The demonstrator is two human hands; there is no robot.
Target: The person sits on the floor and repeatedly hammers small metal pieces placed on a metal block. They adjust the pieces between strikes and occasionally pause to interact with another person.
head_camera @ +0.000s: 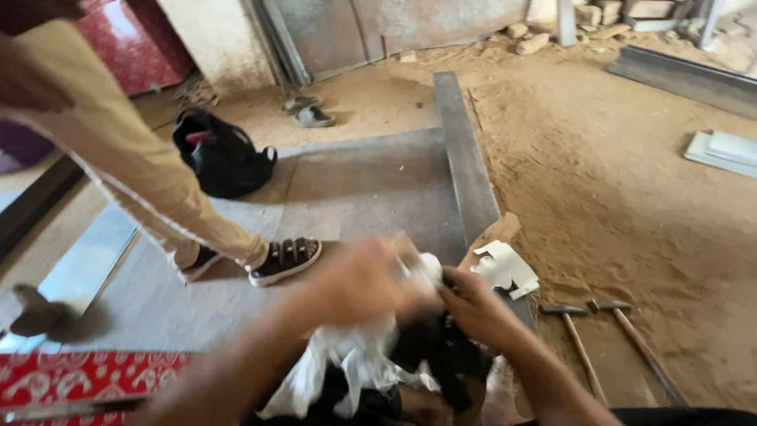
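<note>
My left hand (364, 282) is blurred and closed on the top of a crumpled white plastic bag (347, 367) near the bottom centre. My right hand (473, 304) grips a dark, black bundle (441, 355) just beside the bag, fingers curled on it. Both hands meet over the bag and the bundle, low in the view. What lies inside the bag is hidden.
Another person's legs in tan trousers (134, 166) and dark sandals (285, 260) stand at left on grey stone slabs (371, 189). A black backpack (223, 155) lies behind them. Two hammers (579, 347) (639, 351) and a broken white piece (506, 270) lie on sandy ground at right.
</note>
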